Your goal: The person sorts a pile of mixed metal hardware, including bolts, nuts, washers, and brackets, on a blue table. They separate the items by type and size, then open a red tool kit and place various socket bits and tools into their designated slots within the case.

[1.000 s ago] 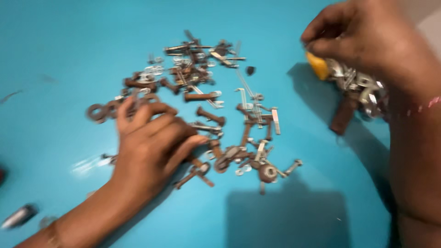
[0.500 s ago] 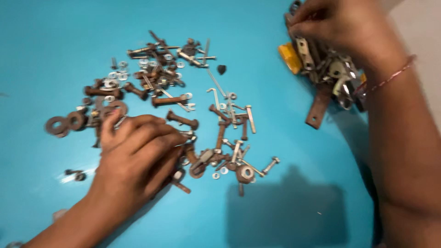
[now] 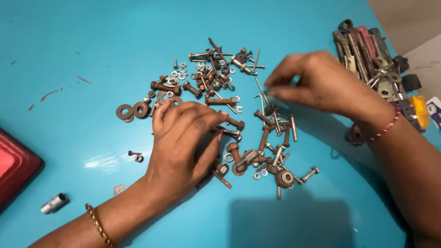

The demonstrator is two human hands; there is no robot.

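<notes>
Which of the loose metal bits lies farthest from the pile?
The small silver socket, alone near the table's bottom-left edge beside the red tray. It is bright and cylindrical; the pile is mostly rusty bolts and washers.

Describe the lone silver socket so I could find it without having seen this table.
Start at the red case on the blue table's left edge. Just below its lower corner lies the silver socket, a short metal cylinder on its side. Unlike the rusty bolts and washers in the central hardware pile, it is shiny and sits alone.

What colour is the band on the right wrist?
Pink, a thin beaded-looking wristband just behind the right hand, seen in the head view.
</notes>
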